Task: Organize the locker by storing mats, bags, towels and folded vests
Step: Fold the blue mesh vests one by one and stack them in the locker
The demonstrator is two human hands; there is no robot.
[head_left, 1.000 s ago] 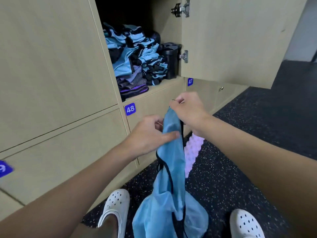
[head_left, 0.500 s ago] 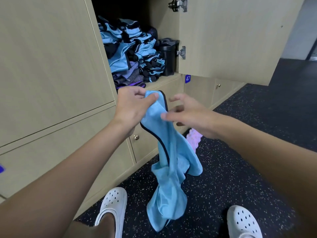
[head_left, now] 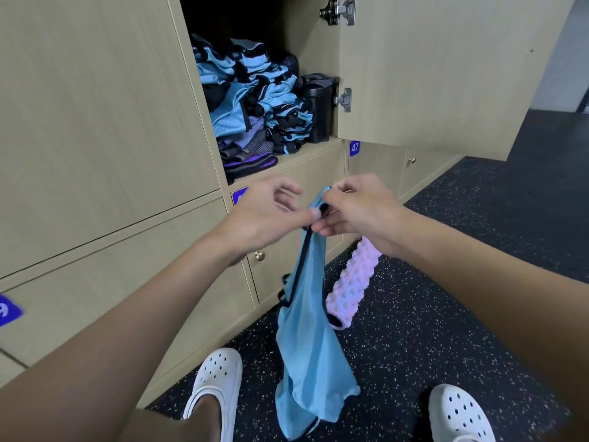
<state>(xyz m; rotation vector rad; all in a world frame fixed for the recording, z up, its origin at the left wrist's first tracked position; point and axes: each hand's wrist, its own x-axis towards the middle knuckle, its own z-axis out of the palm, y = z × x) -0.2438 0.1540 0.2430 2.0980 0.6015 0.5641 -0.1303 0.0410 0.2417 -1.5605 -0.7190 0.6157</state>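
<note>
The blue vest hangs straight down, long axis vertical, toward the floor. Both hands pinch its top: the right hand the strap end, the left hand the dark trim just below. The locker with its stacked vests lies above and ahead, nearer the left hand.

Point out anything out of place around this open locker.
The pale pink ridged foam roller lies loose on the speckled black floor, not stored. Inside the locker, the pile of folded light-blue vests slumps unevenly.
</note>
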